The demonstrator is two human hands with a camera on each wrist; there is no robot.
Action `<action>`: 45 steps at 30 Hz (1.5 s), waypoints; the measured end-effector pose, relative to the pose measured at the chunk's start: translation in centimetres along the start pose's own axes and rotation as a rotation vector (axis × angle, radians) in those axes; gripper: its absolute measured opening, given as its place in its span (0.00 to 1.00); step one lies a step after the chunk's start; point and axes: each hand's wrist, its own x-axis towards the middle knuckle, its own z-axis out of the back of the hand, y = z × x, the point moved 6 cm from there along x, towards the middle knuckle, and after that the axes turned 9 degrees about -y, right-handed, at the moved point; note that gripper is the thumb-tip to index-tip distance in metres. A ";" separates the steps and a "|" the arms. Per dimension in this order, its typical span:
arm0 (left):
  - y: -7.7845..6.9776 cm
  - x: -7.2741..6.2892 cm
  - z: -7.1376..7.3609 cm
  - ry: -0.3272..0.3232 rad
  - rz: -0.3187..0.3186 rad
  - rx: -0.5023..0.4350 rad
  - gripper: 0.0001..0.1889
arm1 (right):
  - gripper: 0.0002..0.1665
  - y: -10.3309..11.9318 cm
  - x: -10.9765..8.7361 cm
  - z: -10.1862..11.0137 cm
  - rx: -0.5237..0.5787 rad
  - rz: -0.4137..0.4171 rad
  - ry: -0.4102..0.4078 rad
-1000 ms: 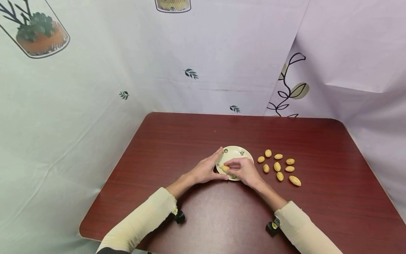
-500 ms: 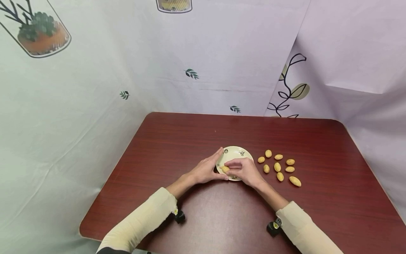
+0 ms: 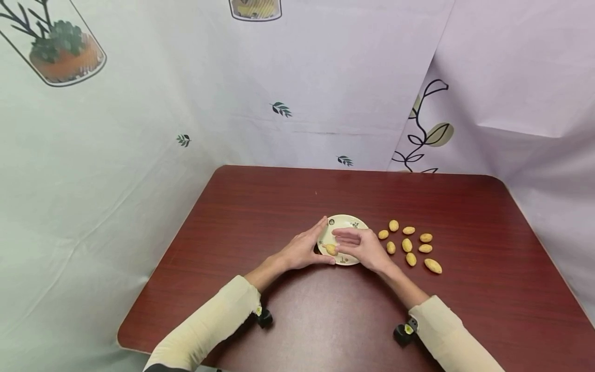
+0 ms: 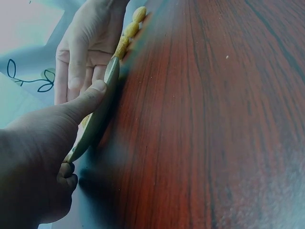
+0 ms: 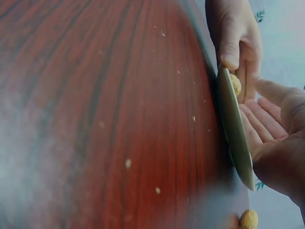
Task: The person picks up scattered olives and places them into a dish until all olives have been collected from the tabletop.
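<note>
A small cream plate (image 3: 345,222) with dark printed motifs lies on the table. On its left part rests a yellow-tan oval nut (image 3: 331,249), bumpy-shelled; the exact kind is unclear. My left hand (image 3: 302,249) holds the plate's left rim, thumb along the near edge, fingers around the far left side. Just right of the nut, my right hand (image 3: 364,249) hovers over the plate, fingers fairly straight and thumb apart. In the right wrist view the nut (image 5: 236,85) sits inside the rim, near the left thumb, apart from the right palm.
Several similar nuts (image 3: 407,245) lie loosely scattered right of the plate. The dark red table (image 3: 260,206) has rounded corners. Printed cloth (image 3: 325,77) hangs behind it. Small pale crumbs (image 5: 128,163) show on the tabletop in the right wrist view.
My right hand has let go of the nut, its fingers spreading and drawing slightly right. The nut now lies on the plate. My left hand has kept its place.
</note>
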 end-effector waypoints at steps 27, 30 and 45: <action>0.0 -0.1 -0.2 0.003 0.000 -0.005 0.62 | 0.40 0.3 -1.8 6.5 0.117 -0.028 -0.153; 0.0 0.0 -0.2 -0.001 -0.002 -0.003 0.61 | 0.38 0.3 -2.2 7.3 0.082 -0.032 -0.168; -0.2 0.1 -0.1 0.001 0.005 0.006 0.62 | 0.26 0.4 -5.4 13.0 -0.073 -0.040 -0.283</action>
